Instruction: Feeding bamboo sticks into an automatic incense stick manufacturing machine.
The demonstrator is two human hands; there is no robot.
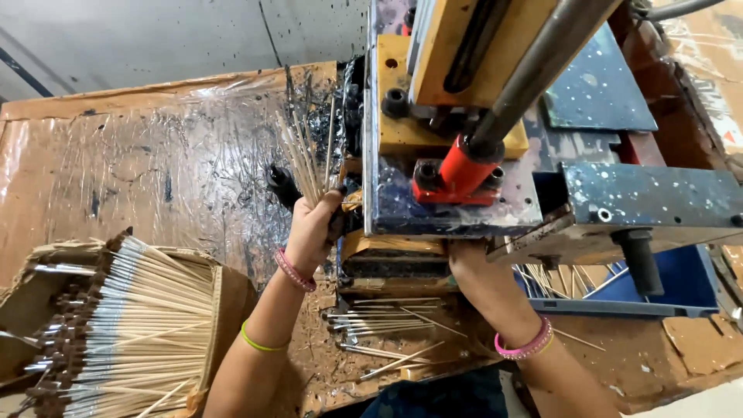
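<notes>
My left hand (311, 228) is closed around a fan of thin bamboo sticks (303, 155) that point upward, held right beside the left face of a blue and yellow machine (464, 116). My right hand (472, 267) reaches under the machine's blue body; its fingers are hidden there. Pink bangles sit on both wrists. A red and grey lever (495, 131) slants across the machine above my right hand.
A large stack of sticks with dark coated ends (131, 325) lies at lower left. Loose sticks (387, 325) are scattered on the dirty board below the machine. A blue tray (681, 286) holds more sticks at right. Plastic-covered cardboard (155, 155) spreads to the left.
</notes>
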